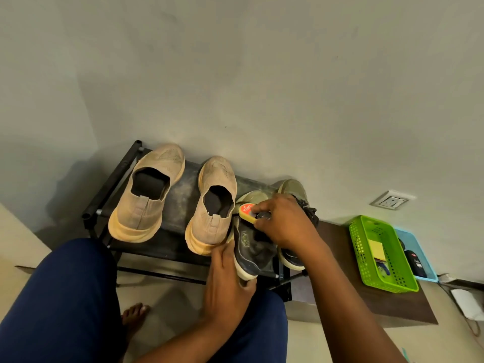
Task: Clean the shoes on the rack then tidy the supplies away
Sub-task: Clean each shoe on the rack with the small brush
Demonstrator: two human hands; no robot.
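**Scrubbing shoe one, loads left**

Left hand [226, 276] grips the dark navy sneaker [247, 254] at the black metal rack's [180, 195] front edge; right hand [282, 221] presses a yellow shine sponge [247, 212] on it. Beige knit slip-ons [146, 189] look dusty, and the green plastic basket [358, 247] isn't packed yet.

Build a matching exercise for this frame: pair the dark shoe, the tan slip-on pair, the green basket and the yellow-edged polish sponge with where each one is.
Things:
1. dark shoe
2. tan slip-on pair
3. green basket
4. polish sponge

Places:
A. gripped in the right hand, pressed on a shoe
B. standing on the left part of the rack, untouched
C. held at the heel by the left hand
D. on the brown board right of the rack

Pairs: 1-C, 2-B, 3-D, 4-A
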